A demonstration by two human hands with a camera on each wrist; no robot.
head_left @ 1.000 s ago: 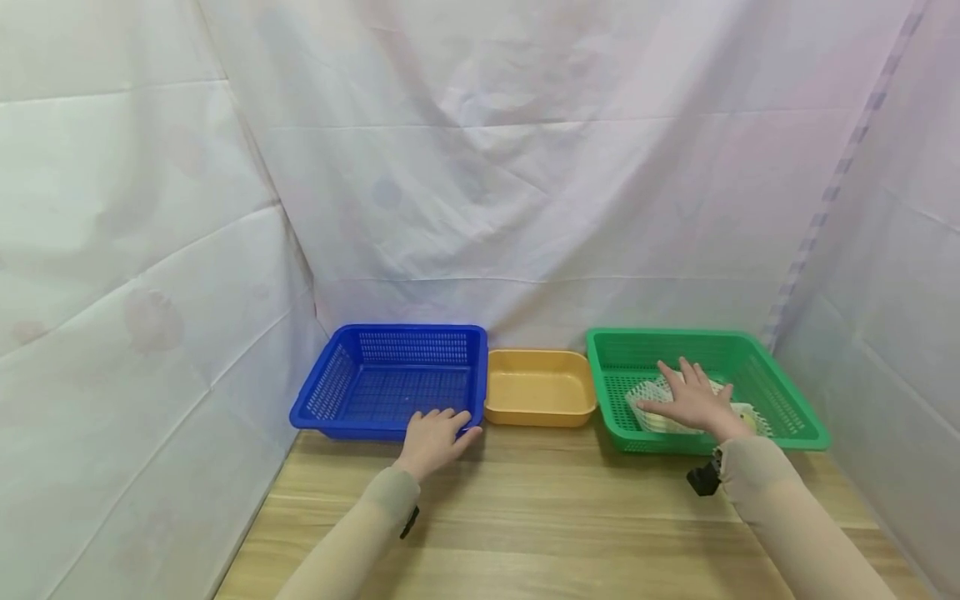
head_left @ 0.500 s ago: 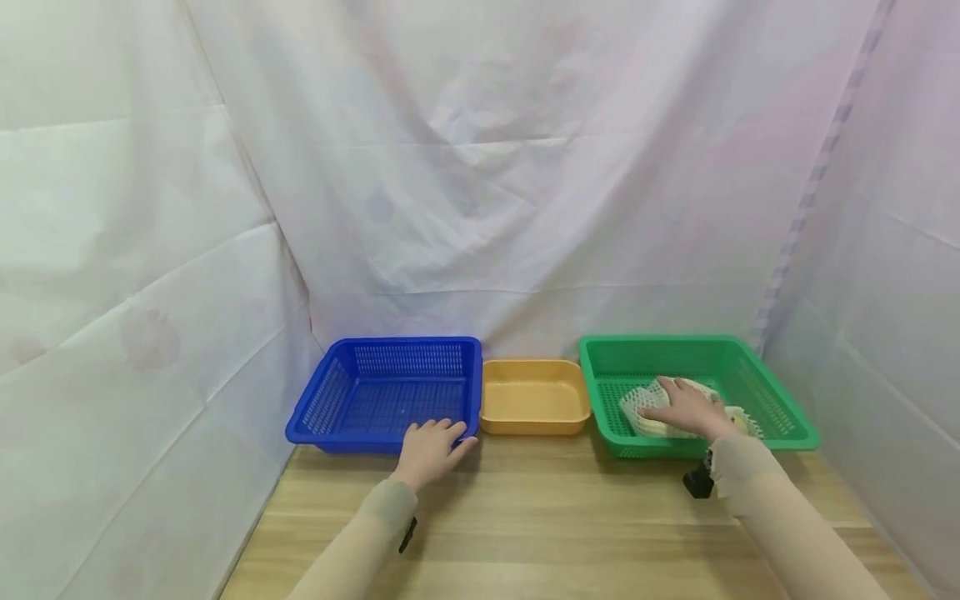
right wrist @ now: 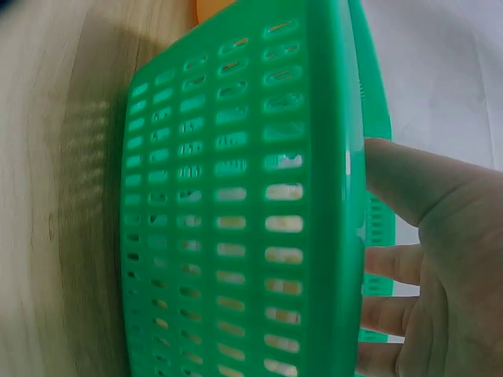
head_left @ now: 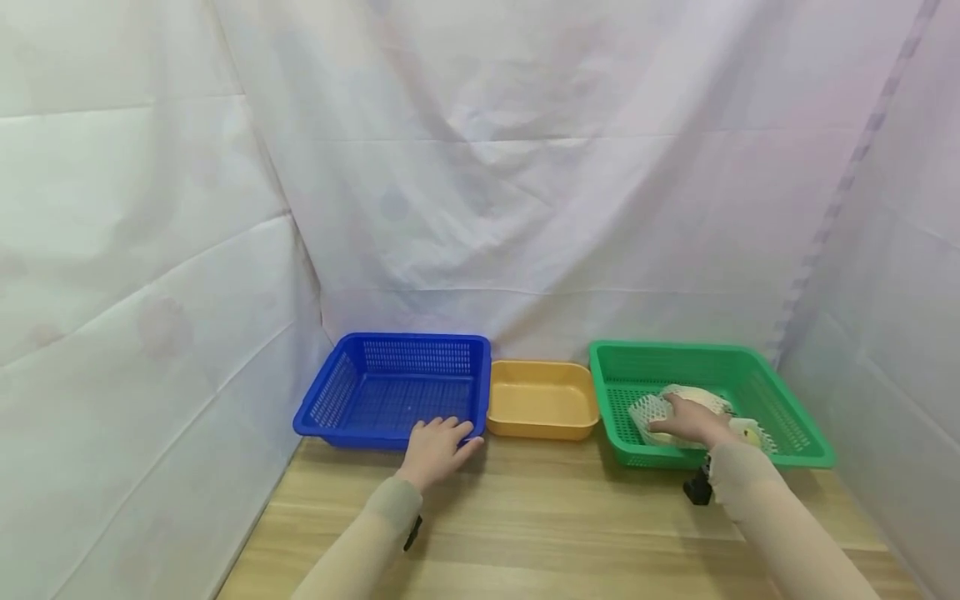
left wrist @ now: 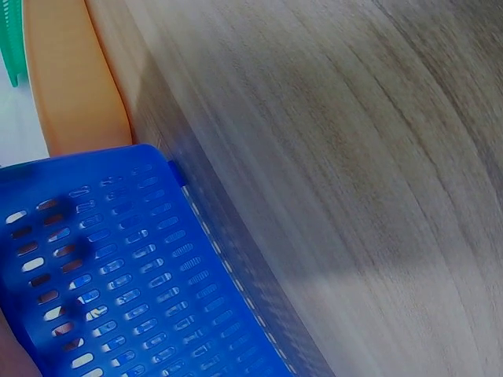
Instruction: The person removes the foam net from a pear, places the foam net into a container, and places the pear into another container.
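My right hand [head_left: 693, 421] reaches down inside the green basket [head_left: 806, 446], over pale things in white foam netting [head_left: 651, 410]. Its thumb and fingers lie on or against the netting; the basket wall hides the fingertips in the right wrist view, so whether they grip anything is unclear. Another netted thing [head_left: 697, 396] shows just beyond the hand, and a netted yellowish one [head_left: 750, 433] sits to its right. My left hand [head_left: 435, 452] rests on the front rim of the blue basket [head_left: 390, 440] near its right corner, fingers extended over the edge, holding nothing.
A shallow orange-yellow tray [head_left: 543, 429] stands between the two baskets. All three sit at the back of a wooden table [head_left: 555, 517]. White cloth [head_left: 540, 208] hangs behind and on both sides.
My right hand has lowered from spread above the netted things down onto them, and its fingers have drawn in. The left hand stays at the blue rim. The head view shifts slightly.
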